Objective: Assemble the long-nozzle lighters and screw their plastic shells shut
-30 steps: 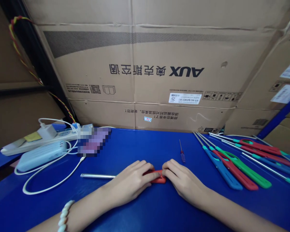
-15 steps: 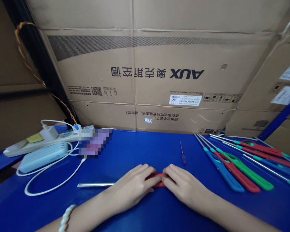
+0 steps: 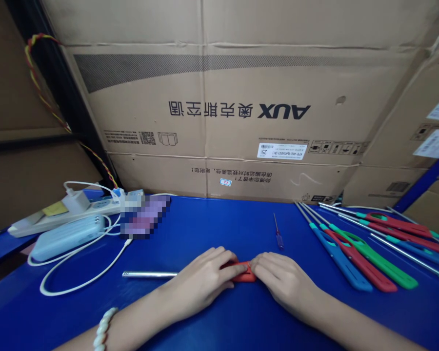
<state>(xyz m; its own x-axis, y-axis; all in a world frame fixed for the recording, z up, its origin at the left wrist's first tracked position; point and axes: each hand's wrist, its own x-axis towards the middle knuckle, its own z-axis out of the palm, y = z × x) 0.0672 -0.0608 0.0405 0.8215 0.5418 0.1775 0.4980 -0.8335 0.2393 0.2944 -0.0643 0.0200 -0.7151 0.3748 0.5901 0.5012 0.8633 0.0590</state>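
Observation:
A red long-nosed lighter (image 3: 245, 277) lies crosswise just above the table, its silver tube pointing left. My left hand (image 3: 207, 274) is closed around the lighter's body, with the thumb along the handle. At the right end of the handle, my right hand (image 3: 286, 277) pinches with its fingers pressed together. Both hands hide most of the red body. Beyond my right hand lies a screwdriver (image 3: 279, 240) with a purple handle.
Several blue, red and green lighters (image 3: 373, 258) lie fanned out at the right. A power strip (image 3: 91, 208), a light blue power bank (image 3: 69, 237), white cables and a blurred-out phone (image 3: 148, 217) occupy the left. A cardboard box wall (image 3: 234, 73) closes off the back.
My right hand has shifted slightly right along the handle, so more of the red body shows between my hands. My left hand keeps its hold.

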